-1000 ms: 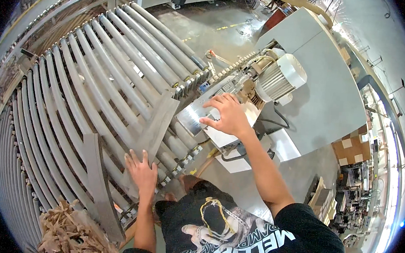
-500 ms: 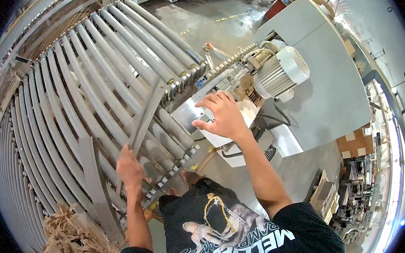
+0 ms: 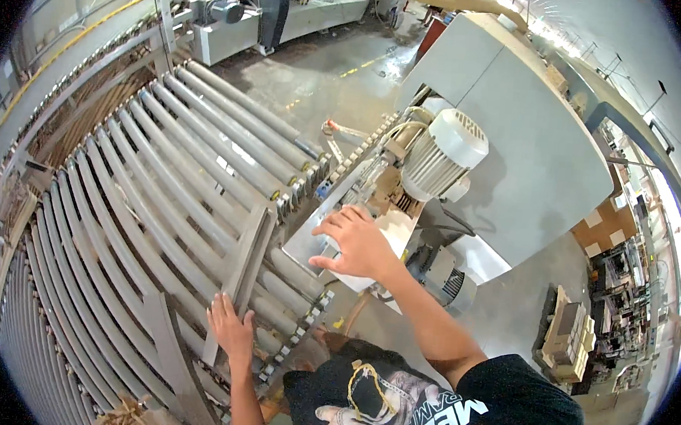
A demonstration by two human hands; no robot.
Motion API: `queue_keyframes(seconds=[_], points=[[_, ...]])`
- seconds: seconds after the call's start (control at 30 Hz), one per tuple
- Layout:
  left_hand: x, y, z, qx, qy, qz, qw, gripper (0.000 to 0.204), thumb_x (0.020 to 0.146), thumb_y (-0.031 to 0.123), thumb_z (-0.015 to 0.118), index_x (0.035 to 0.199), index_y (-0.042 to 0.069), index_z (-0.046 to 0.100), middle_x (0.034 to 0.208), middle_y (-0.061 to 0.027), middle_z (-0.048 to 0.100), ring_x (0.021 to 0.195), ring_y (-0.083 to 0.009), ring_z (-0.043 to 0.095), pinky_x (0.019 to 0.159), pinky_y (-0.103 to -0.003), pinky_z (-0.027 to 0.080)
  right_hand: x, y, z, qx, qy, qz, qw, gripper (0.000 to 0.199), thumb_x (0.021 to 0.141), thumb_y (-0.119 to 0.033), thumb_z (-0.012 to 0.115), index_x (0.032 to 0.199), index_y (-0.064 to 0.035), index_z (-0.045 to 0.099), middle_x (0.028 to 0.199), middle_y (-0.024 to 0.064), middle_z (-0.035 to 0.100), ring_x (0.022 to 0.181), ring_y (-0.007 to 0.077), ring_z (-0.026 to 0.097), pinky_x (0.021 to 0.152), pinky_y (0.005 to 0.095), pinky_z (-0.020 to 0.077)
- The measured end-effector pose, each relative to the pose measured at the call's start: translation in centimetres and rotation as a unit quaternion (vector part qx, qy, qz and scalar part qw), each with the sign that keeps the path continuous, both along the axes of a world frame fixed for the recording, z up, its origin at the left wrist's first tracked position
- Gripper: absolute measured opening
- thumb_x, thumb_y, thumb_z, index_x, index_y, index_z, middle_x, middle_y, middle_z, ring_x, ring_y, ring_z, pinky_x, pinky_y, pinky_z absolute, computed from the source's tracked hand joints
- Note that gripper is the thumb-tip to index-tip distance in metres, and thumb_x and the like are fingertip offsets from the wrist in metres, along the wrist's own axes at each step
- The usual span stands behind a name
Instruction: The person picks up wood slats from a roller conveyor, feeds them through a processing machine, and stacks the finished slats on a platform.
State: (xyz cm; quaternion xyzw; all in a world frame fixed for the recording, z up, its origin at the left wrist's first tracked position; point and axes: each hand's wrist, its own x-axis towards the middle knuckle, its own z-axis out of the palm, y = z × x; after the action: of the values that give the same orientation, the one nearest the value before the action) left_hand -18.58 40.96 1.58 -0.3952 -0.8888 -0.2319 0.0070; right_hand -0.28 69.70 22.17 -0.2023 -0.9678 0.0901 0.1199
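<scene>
My left hand [image 3: 231, 330] lies with its fingers stretched out at the near end of long grey-brown strips [image 3: 243, 273]. The strips lie side by side on the rollers of a conveyor [image 3: 160, 200]. Whether the fingertips press on them, I cannot tell. My right hand [image 3: 358, 247] is held over the shiny metal plate [image 3: 300, 241] of the machine, thumb and fingers apart and nothing between them. Left of my left hand, another long grey-brown strip [image 3: 169, 343] rests slantwise across the rollers.
A pale ribbed motor [image 3: 445, 157] stands beyond my right hand, beside a large grey machine housing [image 3: 511, 145]. Crumpled brown material [image 3: 127, 419] is heaped at the lower left. Flat cardboard pieces [image 3: 569, 335] are stacked on the floor at the right.
My left hand has let go of the strip it gripped, and its fingers are now spread. That strip now lies lower on the rollers beside another. The whole view has shifted slightly.
</scene>
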Motion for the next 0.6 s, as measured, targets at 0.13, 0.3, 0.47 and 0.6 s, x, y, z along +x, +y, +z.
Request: queue_keyframes(seconds=[0.13,0.3,0.47,0.6], points=[[-0.7,-0.8,-1.2,-0.058,-0.023,0.021,0.998,0.089,0.083,0.023,0.089,0.158,0.001,0.047,0.164,-0.0204,0.046,0.149,-0.0389,0.045,0.128,-0.051,0.033,-0.4,-0.4,0.1,-0.005,0.001,0.005,1.0,0.056,0.09,-0.062,0.076,0.12,-0.0157,0.077,0.125,0.0085,0.072,0.127,0.031,0.061,0.121,0.0474,0.0373],[-2.9,0.1,-0.6,-0.038,-0.133,0.088,0.987,0.061,0.091,0.019,0.079,0.145,-0.002,0.058,0.139,-0.0261,0.066,0.129,-0.0435,0.061,0.113,-0.052,0.046,-0.3,-0.3,0.1,0.0,-0.007,-0.005,1.0,0.057,0.092,-0.064,0.073,0.122,-0.0162,0.077,0.127,0.0086,0.071,0.129,0.0317,0.06,0.121,0.0471,0.0376],[-4.7,0.7,-0.1,-0.068,-0.013,0.063,0.996,0.053,0.094,0.023,0.076,0.138,-0.003,0.063,0.119,-0.0225,0.072,0.114,-0.0412,0.066,0.103,-0.051,0.05,0.0,-0.3,0.2,0.0,-0.014,-0.006,1.0,0.058,0.093,-0.066,0.071,0.122,-0.0165,0.077,0.127,0.009,0.071,0.128,0.032,0.06,0.121,0.0471,0.0376],[-4.1,2.8,-0.5,-0.049,0.036,0.052,0.997,0.047,0.091,0.022,0.079,0.129,-0.002,0.067,0.116,-0.0189,0.072,0.11,-0.0376,0.067,0.101,-0.048,0.049,-0.1,-0.8,0.4,0.002,-0.033,-0.004,0.999,0.057,0.092,-0.064,0.073,0.123,-0.0155,0.078,0.126,0.009,0.071,0.129,0.0304,0.061,0.121,0.0457,0.0395]])
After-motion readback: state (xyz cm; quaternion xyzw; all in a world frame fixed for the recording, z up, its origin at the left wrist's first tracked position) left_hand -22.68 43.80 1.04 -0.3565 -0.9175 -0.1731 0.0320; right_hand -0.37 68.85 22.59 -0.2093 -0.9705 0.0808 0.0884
